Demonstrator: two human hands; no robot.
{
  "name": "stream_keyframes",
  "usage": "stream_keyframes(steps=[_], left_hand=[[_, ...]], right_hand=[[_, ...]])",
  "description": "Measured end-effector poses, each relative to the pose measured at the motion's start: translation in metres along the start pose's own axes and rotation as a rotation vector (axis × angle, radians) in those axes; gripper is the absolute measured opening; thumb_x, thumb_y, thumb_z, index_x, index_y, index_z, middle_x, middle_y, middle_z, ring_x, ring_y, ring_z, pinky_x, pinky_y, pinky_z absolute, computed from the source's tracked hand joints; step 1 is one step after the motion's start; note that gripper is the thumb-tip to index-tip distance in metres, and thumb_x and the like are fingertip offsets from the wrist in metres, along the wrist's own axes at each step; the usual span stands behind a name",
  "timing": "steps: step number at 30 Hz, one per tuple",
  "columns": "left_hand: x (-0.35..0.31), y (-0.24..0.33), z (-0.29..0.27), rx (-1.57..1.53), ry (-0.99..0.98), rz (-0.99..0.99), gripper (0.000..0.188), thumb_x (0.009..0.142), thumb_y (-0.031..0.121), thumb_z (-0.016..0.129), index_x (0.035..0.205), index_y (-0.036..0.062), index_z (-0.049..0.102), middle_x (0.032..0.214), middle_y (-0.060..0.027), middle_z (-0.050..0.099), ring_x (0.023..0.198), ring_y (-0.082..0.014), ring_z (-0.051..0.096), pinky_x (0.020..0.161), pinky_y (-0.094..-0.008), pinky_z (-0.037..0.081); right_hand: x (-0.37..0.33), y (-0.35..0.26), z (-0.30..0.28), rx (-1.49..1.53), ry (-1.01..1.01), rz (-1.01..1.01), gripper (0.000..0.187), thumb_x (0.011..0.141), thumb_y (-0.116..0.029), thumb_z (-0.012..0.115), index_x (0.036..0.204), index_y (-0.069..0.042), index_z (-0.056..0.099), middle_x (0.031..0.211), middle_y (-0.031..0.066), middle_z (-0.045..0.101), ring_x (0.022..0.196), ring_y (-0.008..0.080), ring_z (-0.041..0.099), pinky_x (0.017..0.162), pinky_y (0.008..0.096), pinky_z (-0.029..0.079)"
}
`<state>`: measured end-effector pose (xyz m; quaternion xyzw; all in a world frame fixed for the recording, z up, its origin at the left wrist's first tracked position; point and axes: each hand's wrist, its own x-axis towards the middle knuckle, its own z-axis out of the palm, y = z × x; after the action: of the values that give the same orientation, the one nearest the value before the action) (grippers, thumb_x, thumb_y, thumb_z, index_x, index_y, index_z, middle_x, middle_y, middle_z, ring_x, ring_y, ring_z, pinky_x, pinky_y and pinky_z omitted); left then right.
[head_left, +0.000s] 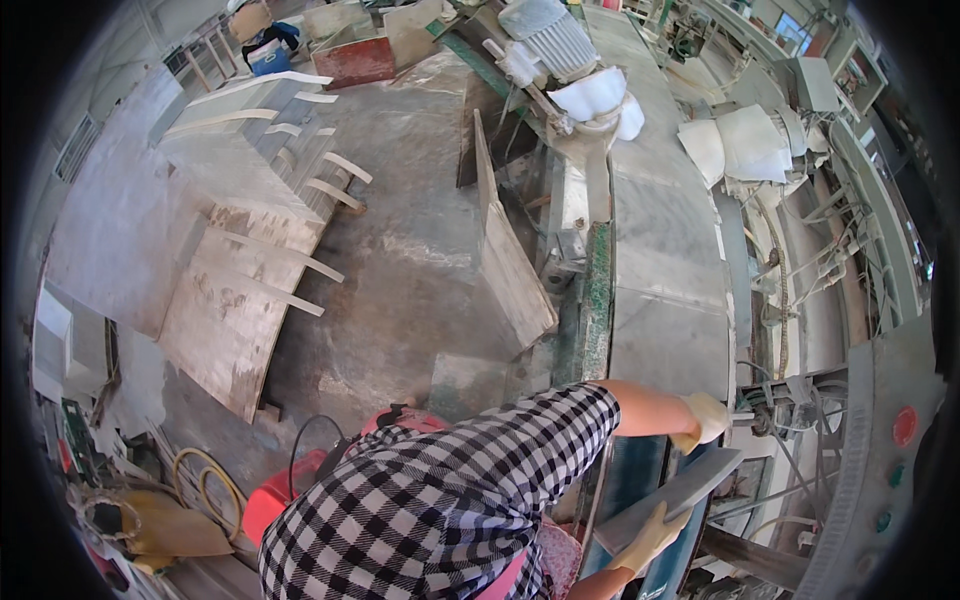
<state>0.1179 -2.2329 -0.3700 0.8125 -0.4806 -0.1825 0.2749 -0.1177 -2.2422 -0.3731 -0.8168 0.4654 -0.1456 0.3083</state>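
A long grey slab (pixel 672 498), like a stone or tile strip, lies at a slant over the blue conveyor belt (pixel 640 478) at the lower right. My right hand (pixel 652 541), in a pale cream glove, grips the slab's near long side. On the far side of the slab, my left hand (pixel 703 420), gloved the same way, is bent downward by the line's right edge. Its fingers are mostly hidden, and any contact there cannot be made out. My checkered sleeves and bare forearms reach in from the left.
Grey slabs (pixel 668 340) line the conveyor ahead. A motor (pixel 548 38) and white-wrapped machine parts (pixel 752 145) stand farther along. At left, stacked panels (pixel 235 290) have strips sticking out; a board (pixel 512 270) leans by the line. A control panel (pixel 880 470) stands right.
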Motion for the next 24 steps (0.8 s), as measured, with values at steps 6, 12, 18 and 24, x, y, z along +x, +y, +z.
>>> stream_keyframes(steps=[6,12,18,24], left_hand=[[-0.032,0.027,0.008,-0.414,0.122,0.017,0.033,0.082,0.011,0.054,0.108,-0.0049,0.064,0.102,-0.0253,0.067,0.091,-0.0404,0.067,0.08,-0.0455,0.052],[-0.063,0.05,0.036,-0.621,-0.012,-0.015,0.027,0.081,0.014,0.054,0.094,-0.0031,0.071,0.094,-0.0249,0.068,0.092,-0.0417,0.066,0.08,-0.0462,0.051],[-0.047,-0.006,0.019,0.15,0.266,0.08,0.027,0.077,0.022,0.062,0.091,0.001,0.072,0.109,-0.0214,0.065,0.099,-0.0418,0.062,0.087,-0.0466,0.052],[-0.033,-0.058,0.001,0.425,0.235,-0.128,0.079,0.07,0.044,0.072,0.137,0.0082,0.048,0.149,-0.0185,0.039,0.142,-0.0393,0.028,0.112,-0.0694,0.009]], right_hand=[[0.001,0.011,0.0,0.008,0.081,-0.076,0.056,0.1,-0.035,0.05,0.14,0.004,0.044,0.133,0.0313,0.052,0.122,0.0432,0.053,0.101,0.0434,0.045],[-0.006,0.004,-0.003,0.046,0.053,-0.089,0.065,0.101,-0.044,0.047,0.14,0.007,0.042,0.135,0.0331,0.049,0.125,0.0418,0.05,0.102,0.0426,0.044],[-0.014,-0.017,-0.012,-0.063,-0.071,0.026,0.065,0.101,-0.04,0.043,0.148,0.003,0.03,0.147,0.0275,0.04,0.131,0.04,0.045,0.107,0.0404,0.039],[-0.008,-0.022,-0.009,-0.144,0.0,0.099,0.063,0.098,-0.037,0.049,0.145,0.002,0.035,0.135,0.0319,0.05,0.123,0.0448,0.051,0.1,0.0456,0.044]])
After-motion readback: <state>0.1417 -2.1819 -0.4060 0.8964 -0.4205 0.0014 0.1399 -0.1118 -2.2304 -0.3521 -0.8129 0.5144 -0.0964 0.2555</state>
